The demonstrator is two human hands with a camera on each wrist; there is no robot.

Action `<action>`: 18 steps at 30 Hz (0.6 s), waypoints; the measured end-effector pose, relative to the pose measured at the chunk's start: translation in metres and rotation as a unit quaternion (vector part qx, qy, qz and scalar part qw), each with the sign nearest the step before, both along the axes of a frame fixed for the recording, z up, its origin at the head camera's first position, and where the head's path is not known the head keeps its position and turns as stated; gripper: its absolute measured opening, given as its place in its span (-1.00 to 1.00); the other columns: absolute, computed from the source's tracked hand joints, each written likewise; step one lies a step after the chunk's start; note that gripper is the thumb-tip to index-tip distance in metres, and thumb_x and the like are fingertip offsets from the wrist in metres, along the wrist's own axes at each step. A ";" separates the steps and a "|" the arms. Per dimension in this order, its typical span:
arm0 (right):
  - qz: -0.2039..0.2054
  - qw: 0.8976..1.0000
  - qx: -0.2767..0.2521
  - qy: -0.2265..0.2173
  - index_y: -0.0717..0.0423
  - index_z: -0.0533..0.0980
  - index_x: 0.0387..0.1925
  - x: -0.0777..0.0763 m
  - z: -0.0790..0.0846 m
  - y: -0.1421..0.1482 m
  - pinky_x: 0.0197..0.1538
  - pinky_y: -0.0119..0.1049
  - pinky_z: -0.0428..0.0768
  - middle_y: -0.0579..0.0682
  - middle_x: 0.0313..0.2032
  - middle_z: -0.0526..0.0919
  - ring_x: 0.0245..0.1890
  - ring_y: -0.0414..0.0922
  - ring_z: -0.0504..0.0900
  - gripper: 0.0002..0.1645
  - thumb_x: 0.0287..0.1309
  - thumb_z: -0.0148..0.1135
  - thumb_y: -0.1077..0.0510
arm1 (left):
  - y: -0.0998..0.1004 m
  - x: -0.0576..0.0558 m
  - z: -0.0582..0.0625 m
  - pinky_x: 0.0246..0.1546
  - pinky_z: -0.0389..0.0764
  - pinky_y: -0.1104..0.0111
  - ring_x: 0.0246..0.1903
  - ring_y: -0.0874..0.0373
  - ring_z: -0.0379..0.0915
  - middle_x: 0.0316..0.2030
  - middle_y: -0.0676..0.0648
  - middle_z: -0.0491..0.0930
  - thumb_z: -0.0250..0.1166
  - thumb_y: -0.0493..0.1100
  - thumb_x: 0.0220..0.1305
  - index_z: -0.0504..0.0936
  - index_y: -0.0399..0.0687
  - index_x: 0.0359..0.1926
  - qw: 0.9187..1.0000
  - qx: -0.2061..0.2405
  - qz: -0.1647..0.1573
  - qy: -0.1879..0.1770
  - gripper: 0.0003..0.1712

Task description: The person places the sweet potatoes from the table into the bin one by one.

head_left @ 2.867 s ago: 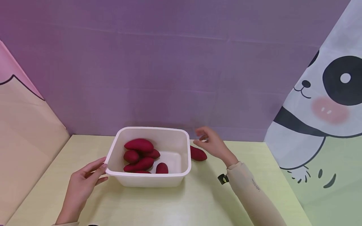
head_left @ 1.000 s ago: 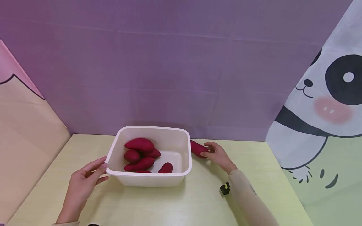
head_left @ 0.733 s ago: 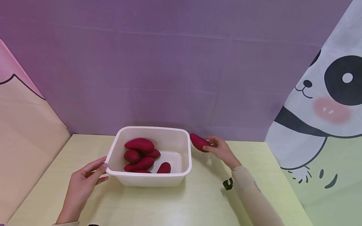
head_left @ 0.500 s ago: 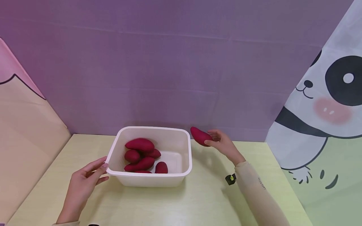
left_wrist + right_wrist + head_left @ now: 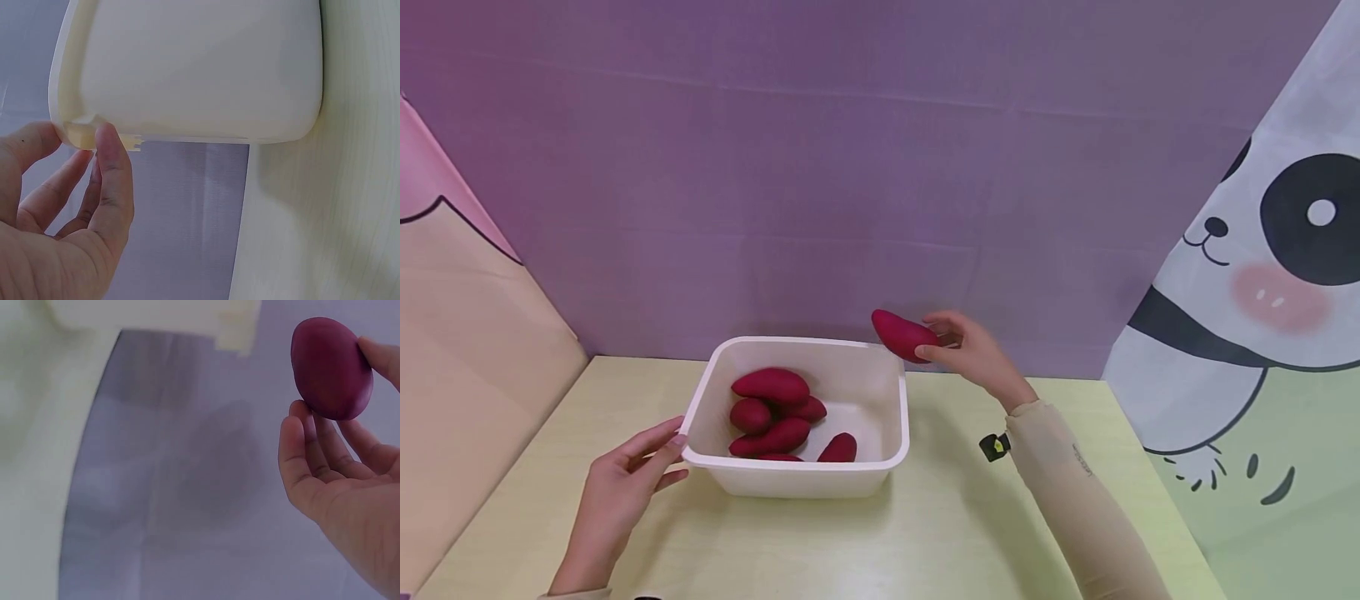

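Note:
My right hand grips a dark red sweet potato between thumb and fingers, up at the back right corner of a white plastic bin. In the right wrist view the sweet potato shows one rounded end, with the thumb on one side and fingertips on the other. My left hand pinches the bin's rim at its front left corner; the left wrist view shows thumb and fingers at that corner of the bin. Inside lie several more sweet potatoes, mostly heaped at the left, one near the front wall.
The bin stands on a pale wooden table near its back edge. Behind rises a purple cloth wall. A panda-printed sheet borders the right side, a beige and pink sheet the left.
My right hand has taken hold of the sweet potato on the table right of the bin, lifted it, and moved it left to the bin's back right corner. My left hand has stayed put.

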State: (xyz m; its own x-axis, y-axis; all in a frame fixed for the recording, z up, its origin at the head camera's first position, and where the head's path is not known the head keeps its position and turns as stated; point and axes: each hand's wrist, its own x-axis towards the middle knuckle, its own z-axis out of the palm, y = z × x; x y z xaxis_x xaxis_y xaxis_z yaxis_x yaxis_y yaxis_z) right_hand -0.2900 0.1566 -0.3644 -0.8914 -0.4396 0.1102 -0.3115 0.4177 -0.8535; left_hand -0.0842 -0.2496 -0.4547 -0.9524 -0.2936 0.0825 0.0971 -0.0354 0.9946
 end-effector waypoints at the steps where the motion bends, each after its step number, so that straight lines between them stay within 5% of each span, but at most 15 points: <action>1: 0.006 1.000 -0.001 0.003 0.09 0.48 0.26 0.000 0.003 -0.005 -0.02 -0.12 0.74 0.01 0.06 0.60 -0.05 0.01 0.62 -0.30 0.14 0.48 -0.03 | 0.000 0.000 0.000 -0.20 0.79 0.25 -0.23 0.28 0.65 -0.09 0.16 0.68 0.36 -0.20 0.36 0.60 -0.30 0.20 1.000 0.000 0.000 0.000 -0.56; 13: 0.124 0.990 0.004 0.067 0.17 0.48 0.24 0.000 0.032 -0.091 0.08 -0.26 0.69 0.03 0.10 0.61 -0.04 -0.08 0.63 -0.36 0.16 0.46 0.10 | -0.002 -0.001 0.000 -0.23 0.79 0.29 -0.24 0.28 0.66 -0.10 0.17 0.68 0.36 -0.22 0.36 0.61 -0.30 0.19 1.000 0.000 0.005 -0.001 -0.57; 18: 0.156 0.986 0.012 0.056 0.09 0.48 0.23 0.002 0.033 -0.124 0.09 -0.35 0.66 -0.03 0.11 0.60 -0.01 -0.16 0.62 -0.35 0.13 0.49 0.06 | 0.000 0.000 0.002 -0.22 0.79 0.29 -0.24 0.28 0.66 -0.08 0.16 0.67 0.36 -0.20 0.36 0.61 -0.31 0.19 1.000 -0.004 0.000 -0.001 -0.56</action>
